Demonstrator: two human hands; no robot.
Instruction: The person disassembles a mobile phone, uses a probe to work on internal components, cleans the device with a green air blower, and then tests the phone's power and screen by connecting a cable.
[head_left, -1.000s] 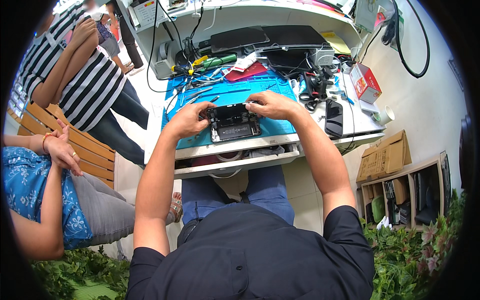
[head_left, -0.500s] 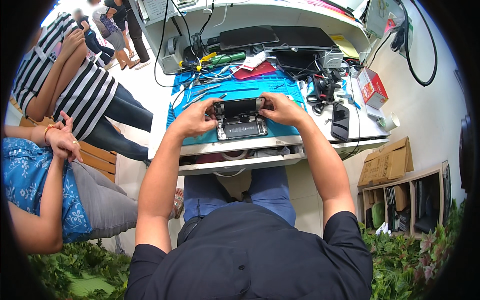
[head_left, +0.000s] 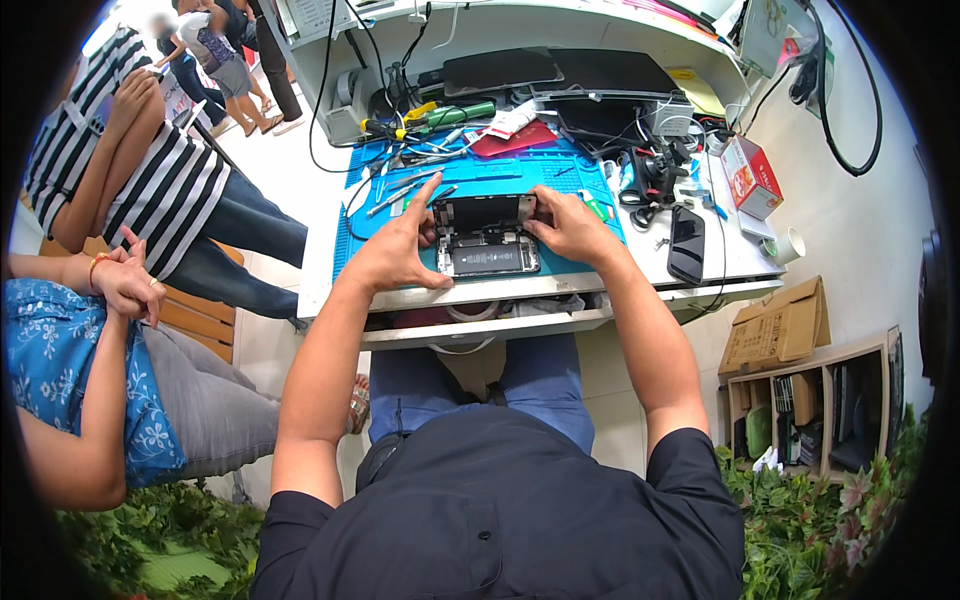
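Note:
An opened phone [head_left: 488, 258] lies at the front of a blue mat [head_left: 500, 170], its insides and battery showing, with its dark screen half [head_left: 482, 210] raised along the back. My left hand [head_left: 400, 250] grips the phone's left side: the thumb is at the near corner, the index finger points up and the other fingers curl by the screen. My right hand [head_left: 570, 225] is closed on the right end of the raised screen half. Tweezers and other slim tools [head_left: 410, 190] lie behind the phone.
At right lie a black phone [head_left: 686, 245], red-white box [head_left: 750, 178] and cup [head_left: 783, 246]; cables and tools [head_left: 440, 118] crowd the back. A drawer [head_left: 480, 330] is partly open below. Two people [head_left: 150, 180] [head_left: 80, 380] are close at left, more behind. A cardboard box [head_left: 770, 330] stands right.
My left hand has shifted, thumb down to the phone's near corner and index finger lifted. The screen half has risen from nearly flat. The view has shifted slightly.

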